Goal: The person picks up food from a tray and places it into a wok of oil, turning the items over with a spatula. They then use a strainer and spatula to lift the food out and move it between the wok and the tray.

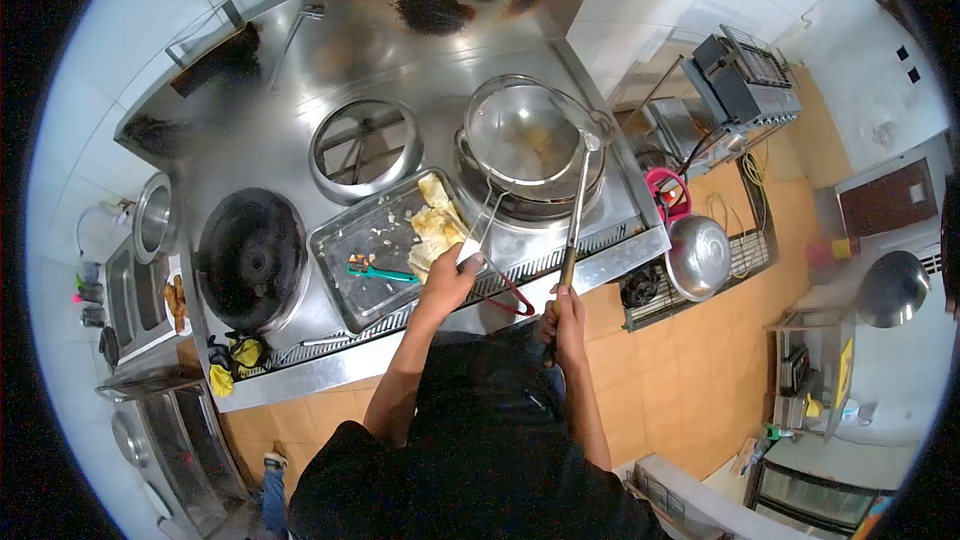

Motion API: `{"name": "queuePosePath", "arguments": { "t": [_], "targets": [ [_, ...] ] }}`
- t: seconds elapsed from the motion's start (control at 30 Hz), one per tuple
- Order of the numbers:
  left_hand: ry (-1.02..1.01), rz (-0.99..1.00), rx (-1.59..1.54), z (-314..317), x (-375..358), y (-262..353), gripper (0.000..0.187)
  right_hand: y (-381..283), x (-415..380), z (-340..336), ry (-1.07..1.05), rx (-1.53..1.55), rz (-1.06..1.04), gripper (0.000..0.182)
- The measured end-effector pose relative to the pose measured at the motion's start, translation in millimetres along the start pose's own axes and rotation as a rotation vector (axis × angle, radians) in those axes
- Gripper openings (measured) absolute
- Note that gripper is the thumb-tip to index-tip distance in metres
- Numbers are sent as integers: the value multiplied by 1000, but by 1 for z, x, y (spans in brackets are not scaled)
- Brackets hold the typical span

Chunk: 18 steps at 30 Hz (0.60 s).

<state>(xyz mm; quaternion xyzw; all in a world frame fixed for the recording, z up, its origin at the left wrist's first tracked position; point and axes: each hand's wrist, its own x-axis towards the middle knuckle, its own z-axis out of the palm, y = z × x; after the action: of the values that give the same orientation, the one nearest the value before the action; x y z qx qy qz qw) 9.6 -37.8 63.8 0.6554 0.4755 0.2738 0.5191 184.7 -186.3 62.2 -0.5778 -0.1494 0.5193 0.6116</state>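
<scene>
My left hand point(448, 280) is closed around the handle of a round wire strainer point(525, 135), whose loop end is red. The strainer lies over a wok point(540, 205) on the right burner, with a small yellowish patch visible through it. My right hand point(565, 328) grips the wooden handle of a long ladle point(577, 210); its head reaches the strainer's right rim. Just beyond my left hand, a metal tray point(350, 230) holds pale yellow food pieces point(436, 225), white crumbs and a teal-handled tool point(382, 273).
A blackened wok point(252, 258) sits on the left of the steel stove. Behind the tray is a bare burner ring point(366, 148). A slotted gutter runs along the front edge. To the right stand a pink basket point(668, 194) and a metal bowl point(698, 258). A person's leg point(274, 495) shows lower left.
</scene>
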Motion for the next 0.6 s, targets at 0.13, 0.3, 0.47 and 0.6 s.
{"name": "queuePosePath", "arguments": {
  "t": [0.13, 0.3, 0.47, 0.6],
  "targets": [
    [-41, -3, -24, 4, -3, 4, 35, -8, -1, -2, -3, 26, -42, 29],
    [-103, -16, -48, 13, -6, 6, 41, -23, -6, -5, 25, 57, -11, 30],
    [-103, 14, -18, 27, -8, 2, 44, -44, -3, -17, -10, 61, 0, 31],
    [-35, 41, 19, 32, 2, 16, 37, -70, 7, -26, -29, -12, -89, 32]
  ]
}}
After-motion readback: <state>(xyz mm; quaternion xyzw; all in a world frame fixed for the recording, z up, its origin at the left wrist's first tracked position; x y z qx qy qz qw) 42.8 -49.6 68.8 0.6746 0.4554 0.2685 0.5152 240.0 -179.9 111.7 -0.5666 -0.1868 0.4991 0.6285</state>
